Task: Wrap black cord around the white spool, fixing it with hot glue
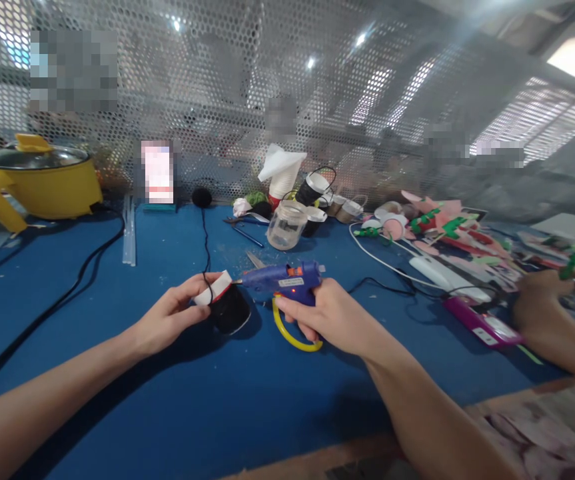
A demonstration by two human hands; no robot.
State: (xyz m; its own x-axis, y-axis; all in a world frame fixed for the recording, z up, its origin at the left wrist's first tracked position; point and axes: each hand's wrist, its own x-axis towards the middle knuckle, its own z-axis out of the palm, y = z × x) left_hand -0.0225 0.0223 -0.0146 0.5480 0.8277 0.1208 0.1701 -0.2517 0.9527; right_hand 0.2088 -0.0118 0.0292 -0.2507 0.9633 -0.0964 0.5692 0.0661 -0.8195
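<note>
A blue table (177, 407) stands against a perforated metal screen (247, 80). Both hands work near the table's middle. The left hand (170, 317) grasps a black cup (230, 308) with a white rim, tilted on its side, its lower edge resting on the table. The right hand (334, 317) is clenched around the grip of a blue glue gun (284, 279); the gun's nozzle points left and meets the cup's rim. A yellow stand loop (292, 337) hangs below the gun, and a black cord (382, 287) trails right. Behind the gun stands a clear jar (287, 225). A yellow pot (37, 180) sits at far left. At far right, another person's hand (542, 300) lies beside paper craft pieces (447, 230) and a purple box (482, 323).
</note>
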